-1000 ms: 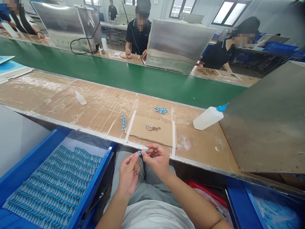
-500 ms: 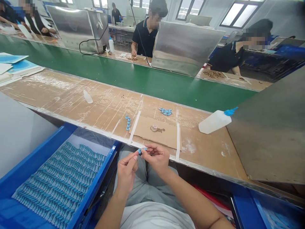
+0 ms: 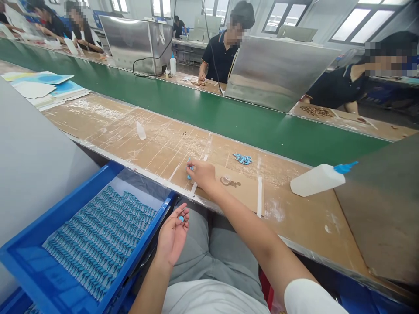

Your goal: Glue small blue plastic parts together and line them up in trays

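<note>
To the far left of our left hand (image 3: 172, 237) we have a white panel (image 3: 26, 174) and, beyond it on the surface (image 3: 157, 152), a stack of blue and white sheets (image 3: 59, 87). Nearer, just left of that hand and below the surface's edge, sits a blue tray (image 3: 65, 210) with rows of blue-green pieces (image 3: 104, 240). We hold the left hand palm up, its thumb and curled fingers around a small blue piece (image 3: 181, 218). Ahead of it, well apart, is a small white bottle (image 3: 140, 131), where the brown surface is streaked and glossy. Our right hand (image 3: 203, 172) reaches over the surface, fingertips close together at a short row of blue pieces (image 3: 189, 177); we cannot tell whether they grip one. Right of that hand, partly under our forearm, lies stained cardboard (image 3: 248, 187), with a pile of blue pieces (image 3: 242, 158) beyond it. Farther right we see a large white bottle (image 3: 317, 185) with a blue nozzle, beside a metal panel (image 3: 382, 218).

Beyond both hands a green belt (image 3: 170, 102) crosses the room. Along its far side, left to right, we see seated co-workers, a metal box (image 3: 124, 43), a person in a dark shirt (image 3: 219, 56), a second metal box (image 3: 271, 74) and another person (image 3: 340, 87), with windows (image 3: 284, 17) behind.
</note>
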### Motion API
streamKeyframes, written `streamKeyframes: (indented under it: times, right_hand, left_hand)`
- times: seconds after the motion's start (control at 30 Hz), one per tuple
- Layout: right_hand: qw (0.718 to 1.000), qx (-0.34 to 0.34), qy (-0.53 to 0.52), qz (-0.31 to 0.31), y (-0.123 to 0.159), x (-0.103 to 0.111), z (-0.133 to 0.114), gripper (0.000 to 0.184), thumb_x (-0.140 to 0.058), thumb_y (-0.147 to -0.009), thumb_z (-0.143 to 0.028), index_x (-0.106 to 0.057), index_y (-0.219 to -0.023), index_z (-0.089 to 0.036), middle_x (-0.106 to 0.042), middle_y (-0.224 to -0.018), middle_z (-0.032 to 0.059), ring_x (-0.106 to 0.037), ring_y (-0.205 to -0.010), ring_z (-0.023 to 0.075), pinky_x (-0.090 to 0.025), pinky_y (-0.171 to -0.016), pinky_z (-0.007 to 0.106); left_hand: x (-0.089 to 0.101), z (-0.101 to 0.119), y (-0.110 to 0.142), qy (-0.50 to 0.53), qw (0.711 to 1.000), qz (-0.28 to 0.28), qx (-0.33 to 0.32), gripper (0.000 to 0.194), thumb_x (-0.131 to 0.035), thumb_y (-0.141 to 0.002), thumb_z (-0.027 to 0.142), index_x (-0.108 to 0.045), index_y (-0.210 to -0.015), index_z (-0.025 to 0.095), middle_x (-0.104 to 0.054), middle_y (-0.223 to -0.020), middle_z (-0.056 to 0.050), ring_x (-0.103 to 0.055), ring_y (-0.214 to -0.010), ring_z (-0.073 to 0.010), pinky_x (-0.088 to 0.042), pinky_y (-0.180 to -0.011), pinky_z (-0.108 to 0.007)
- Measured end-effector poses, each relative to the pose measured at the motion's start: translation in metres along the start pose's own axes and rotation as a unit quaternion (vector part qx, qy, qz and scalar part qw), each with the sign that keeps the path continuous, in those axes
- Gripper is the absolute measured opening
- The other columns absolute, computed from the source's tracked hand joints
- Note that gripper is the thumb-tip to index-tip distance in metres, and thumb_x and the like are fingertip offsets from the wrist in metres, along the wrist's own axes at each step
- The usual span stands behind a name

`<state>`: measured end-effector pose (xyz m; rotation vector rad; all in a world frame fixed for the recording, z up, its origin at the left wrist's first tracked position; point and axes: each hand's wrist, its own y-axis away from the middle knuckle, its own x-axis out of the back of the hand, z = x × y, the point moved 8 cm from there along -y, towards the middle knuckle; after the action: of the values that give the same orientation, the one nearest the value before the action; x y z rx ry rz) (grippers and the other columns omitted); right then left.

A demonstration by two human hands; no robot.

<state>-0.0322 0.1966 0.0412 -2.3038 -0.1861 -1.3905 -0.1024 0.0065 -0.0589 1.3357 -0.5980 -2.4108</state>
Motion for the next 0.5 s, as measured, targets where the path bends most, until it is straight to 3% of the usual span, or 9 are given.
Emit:
streamKeyframes:
  times: [0.2,0.5]
  right_hand:
    - [0.987,-0.009,0.126,-0.098,-0.012,-0.028,-0.003,0.026,-0.046,-0.089,-0.031,-0.063,-0.107,-0.026,-0.071,-0.097,0.0044,-0.064,-0.090,0.0220,-0.044,-0.073,0.031]
    - [0.983,-0.026,0.144,-0.112,-0.014,-0.030,-0.002,0.025,-0.045,-0.088,-0.031,-0.063,-0.103,-0.022,-0.070,-0.093,0.0082,-0.063,-0.086,0.0230,-0.044,-0.072,0.031]
  left_hand:
    - [0.000,0.006,0.003,0.014,1.000,0.011,0.004,0.040,-0.054,-0.072,0.004,-0.063,-0.110,0.008,-0.060,-0.122,-0.019,-0.058,-0.113,-0.0236,-0.049,-0.094,-0.031]
    - [-0.005,0.003,-0.001,0.011,1.000,0.006,0.028,0.036,-0.053,-0.074,0.006,-0.063,-0.109,0.008,-0.060,-0.124,-0.019,-0.057,-0.115,-0.0255,-0.048,-0.098,-0.034]
